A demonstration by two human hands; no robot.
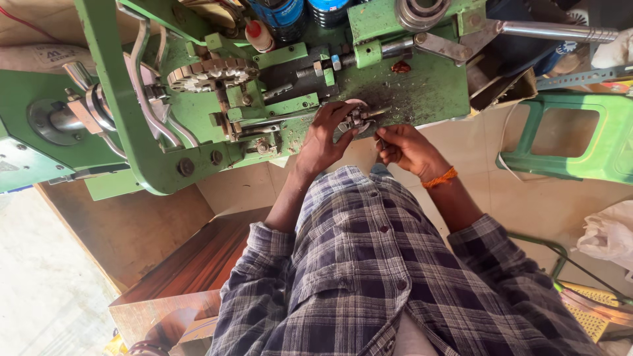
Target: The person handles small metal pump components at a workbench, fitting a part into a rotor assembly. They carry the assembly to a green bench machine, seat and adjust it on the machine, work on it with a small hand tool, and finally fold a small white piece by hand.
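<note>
My left hand [328, 136] grips a small round metal fitting [357, 117] at the front edge of a green machine [422, 92]. My right hand [403, 146], with an orange thread on its wrist, is closed around a thin metal tool [381, 140] just right of that fitting; most of the tool is hidden in the fist. Both hands almost touch each other. A toothed metal wheel [211, 72] sits on the machine to the left of the hands.
A steel handle bar [557, 30] sticks out at the upper right. A green plastic stool [572, 137] stands to the right, a white bag [610, 232] below it. A wooden box [188, 270] is at the lower left. Bottles [285, 14] stand behind the machine.
</note>
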